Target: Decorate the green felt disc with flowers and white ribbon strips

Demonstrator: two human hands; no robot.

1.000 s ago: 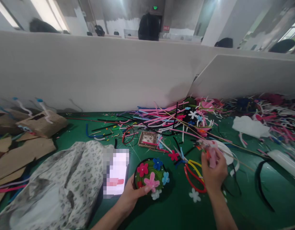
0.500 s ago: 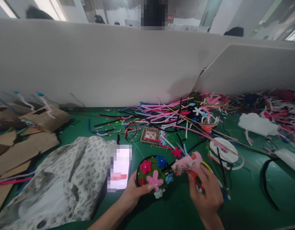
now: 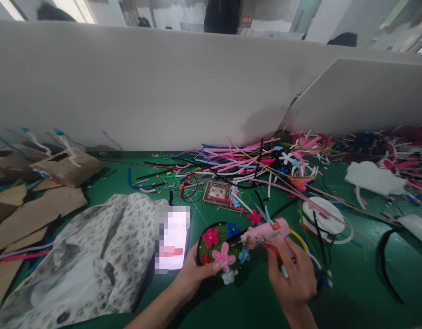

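A round green coiled disc (image 3: 220, 244) with pink, red and blue felt flowers lies on the green table near me. My left hand (image 3: 193, 273) grips its near left edge, thumb on a pink flower (image 3: 223, 257). My right hand (image 3: 293, 274) is closed round the handle of a pink glue gun (image 3: 265, 234), whose nozzle points left at the disc's right rim beside a light blue flower (image 3: 244, 255). A white flower (image 3: 229, 276) sits at the disc's near edge.
A lit phone (image 3: 172, 237) rests on a flowered cloth (image 3: 87, 256) to the left. Cardboard pieces (image 3: 35, 201) lie far left. Behind the disc are a small patterned square (image 3: 216, 193), a heap of coloured pipe cleaners (image 3: 252, 167) and a white tape roll (image 3: 323, 212). A white partition (image 3: 162, 87) closes the back.
My right hand brought the pink glue gun from the right, above the scissors, leftward and down until its nozzle reached the disc's right rim. My left hand kept hold of the disc.
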